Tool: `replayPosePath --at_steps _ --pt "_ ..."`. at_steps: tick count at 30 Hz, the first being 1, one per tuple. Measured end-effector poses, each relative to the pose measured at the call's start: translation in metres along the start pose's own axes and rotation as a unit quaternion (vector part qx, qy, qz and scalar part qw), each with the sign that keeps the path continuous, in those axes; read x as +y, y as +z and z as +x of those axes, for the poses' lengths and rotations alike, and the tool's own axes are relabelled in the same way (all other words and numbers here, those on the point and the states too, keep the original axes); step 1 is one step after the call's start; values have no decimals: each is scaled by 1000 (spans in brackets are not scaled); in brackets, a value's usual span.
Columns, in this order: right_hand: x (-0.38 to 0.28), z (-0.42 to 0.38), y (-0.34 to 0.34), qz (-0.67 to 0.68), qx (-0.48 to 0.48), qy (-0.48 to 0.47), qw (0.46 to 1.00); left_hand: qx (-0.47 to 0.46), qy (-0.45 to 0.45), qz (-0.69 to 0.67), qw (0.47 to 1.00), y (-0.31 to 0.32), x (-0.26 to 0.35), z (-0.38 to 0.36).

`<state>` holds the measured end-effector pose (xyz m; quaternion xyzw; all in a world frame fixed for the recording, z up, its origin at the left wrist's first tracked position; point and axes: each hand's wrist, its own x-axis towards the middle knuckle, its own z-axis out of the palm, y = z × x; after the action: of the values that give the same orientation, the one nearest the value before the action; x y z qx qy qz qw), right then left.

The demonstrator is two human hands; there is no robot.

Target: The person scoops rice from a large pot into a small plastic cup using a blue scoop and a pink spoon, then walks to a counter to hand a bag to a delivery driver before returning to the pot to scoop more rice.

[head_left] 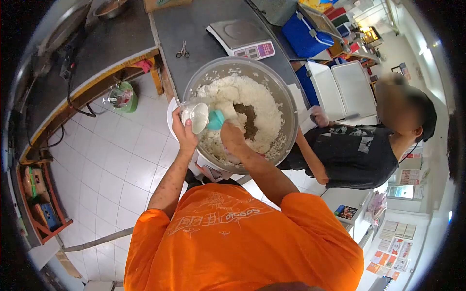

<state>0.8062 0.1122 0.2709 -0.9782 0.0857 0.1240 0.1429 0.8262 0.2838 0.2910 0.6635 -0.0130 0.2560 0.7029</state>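
My left hand [187, 131] is wrapped round a clear plastic cup [199, 118] at the left rim of a large round metal bowl [289, 92]. White grated or crumbly food [264, 104] lies in the bowl in a thick ring, with bare bottom showing near the middle. Over the food, my right hand [234, 137] is closed on a teal scoop [215, 119], which points at the cup's mouth and sits close beside it. How full the cup is cannot be made out.
Behind the bowl are a digital scale [242, 39] and scissors [183, 49] on the dark table [179, 24]. A co-worker in black [357, 150] stands at the right, beside a white cooler [353, 87]. A green bin [127, 97] is on the floor at left.
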Motion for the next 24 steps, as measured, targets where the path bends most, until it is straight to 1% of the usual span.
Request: replayPosePath --at_steps 2,3,4,5,7,8,10,11,12,13,14,15,16,17,18,20,21,22,23,24 --pt "0 8 -15 -13 -41 -15 999 -4 21 24 999 3 4 3" --pt "29 35 4 -9 -41 -91 995 3 1 9 1000 3 10 5" --pt "39 48 -14 -4 -110 -103 989 9 -19 -4 1000 1 14 4" --pt "43 60 -40 1 -175 -116 978 -4 23 51 998 -1 5 3" --pt "57 67 -84 52 -145 -123 980 2 22 28 999 3 8 7" --pt "73 74 -90 49 -150 -126 979 12 14 9 1000 3 8 5" --pt "86 72 -90 -110 -180 -142 967 15 4 10 1000 1 5 1" --pt "85 58 -70 -183 -164 -115 963 14 2 5 1000 1 2 3" --pt "79 50 -33 -183 -166 -118 962 16 1 8 1000 3 3 5" --pt "78 49 21 -189 -41 -84 978 22 3 -3 1000 4 7 6" --pt "76 49 54 -190 83 -48 977 26 2 -14 1000 4 9 4" --pt "42 35 14 -103 25 20 994 25 -2 -7 1000 1 11 3" --pt "50 50 6 -98 23 20 995 29 -22 2 999 1 11 6" --pt "73 68 -13 -149 -116 -98 977 29 -43 8 999 3 12 5" --pt "90 81 -30 -195 -246 -218 924 26 -38 7 999 4 11 5" --pt "83 78 -80 -168 -313 -79 931 50 -24 -17 998 3 3 5" --pt "74 77 -97 -175 -314 -85 929 59 -23 -16 998 4 2 8" --pt "67 72 -106 -137 -214 -94 963 57 -14 -8 998 4 2 6" --pt "66 64 -104 -92 -114 -98 984 48 -7 2 999 1 1 2" --pt "66 63 -78 -89 -119 -98 984 47 -10 6 999 0 -1 0"
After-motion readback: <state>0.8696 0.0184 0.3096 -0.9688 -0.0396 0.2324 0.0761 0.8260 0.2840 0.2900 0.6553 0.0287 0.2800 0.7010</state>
